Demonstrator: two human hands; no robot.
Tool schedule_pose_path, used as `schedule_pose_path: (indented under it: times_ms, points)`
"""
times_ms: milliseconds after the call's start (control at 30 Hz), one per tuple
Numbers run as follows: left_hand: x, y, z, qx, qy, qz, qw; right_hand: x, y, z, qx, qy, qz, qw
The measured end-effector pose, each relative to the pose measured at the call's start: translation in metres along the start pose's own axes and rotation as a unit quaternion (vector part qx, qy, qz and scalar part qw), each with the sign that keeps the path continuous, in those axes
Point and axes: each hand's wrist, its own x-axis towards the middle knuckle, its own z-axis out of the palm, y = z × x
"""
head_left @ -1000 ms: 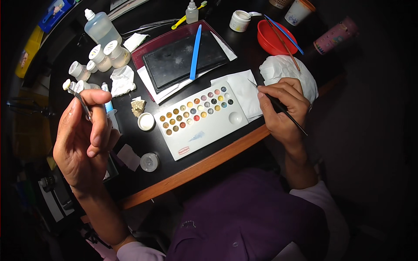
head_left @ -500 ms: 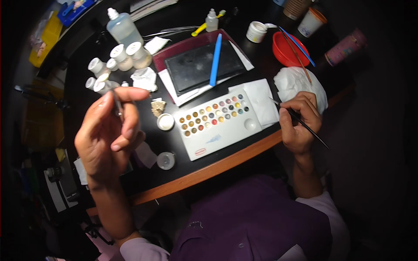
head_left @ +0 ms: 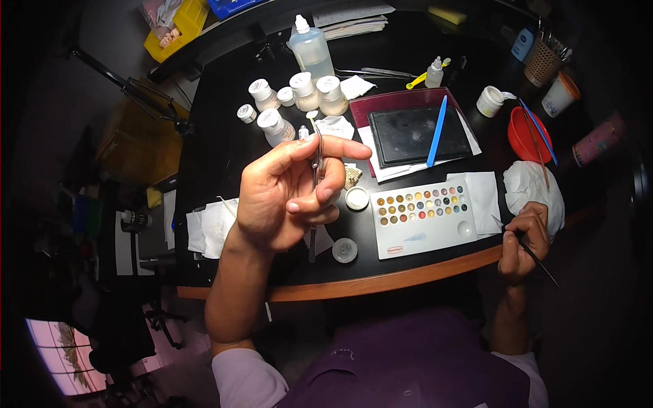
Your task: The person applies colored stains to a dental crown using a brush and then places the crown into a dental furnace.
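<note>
The left hand (head_left: 289, 187) pinches metal forceps (head_left: 317, 162) bearing a pale piece (head_left: 312, 115) left of the white palette (head_left: 435, 243); the right hand (head_left: 524, 243) grips a paintbrush (head_left: 540, 263) right of it.

From my remote view, I log a black desk (head_left: 216, 151), centre brightly lit, with wooden front edge (head_left: 381, 281); dark jointed stand (head_left: 102, 71) at left; chair base (head_left: 163, 315) below; pinkish gridded panel (head_left: 49, 352) glowing lower left
</note>
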Motion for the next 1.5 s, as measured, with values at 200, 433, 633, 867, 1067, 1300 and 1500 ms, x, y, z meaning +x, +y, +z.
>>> schedule_pose_path:
  times_ms: [200,433,633,867,1067,1300,1500]
  points:
    - [0.008,0.001,0.005,-0.010,-0.029,-0.016,0.999,-0.003,-0.012,-0.003,0.067,0.062,0.068,0.994]
    - [0.004,-0.005,0.001,0.088,0.057,0.018,0.994,-0.006,-0.021,0.015,0.243,0.009,0.197,0.950]
    - [0.002,-0.008,0.007,0.158,0.067,0.029,0.985,-0.008,-0.014,0.005,0.212,-0.022,0.202,0.956]
    - [0.002,-0.011,0.003,0.171,0.040,0.039,0.984,-0.008,-0.013,0.012,0.184,-0.028,0.193,0.963]
    - [0.001,-0.010,0.003,0.172,0.043,0.041,0.983,-0.004,-0.018,0.016,0.185,-0.033,0.196,0.963]
    - [0.003,-0.012,0.004,0.176,0.035,0.042,0.983,-0.007,-0.016,0.013,0.183,-0.029,0.209,0.960]
    - [0.002,-0.011,0.003,0.184,0.027,0.040,0.982,-0.007,-0.014,0.013,0.195,-0.045,0.215,0.956]
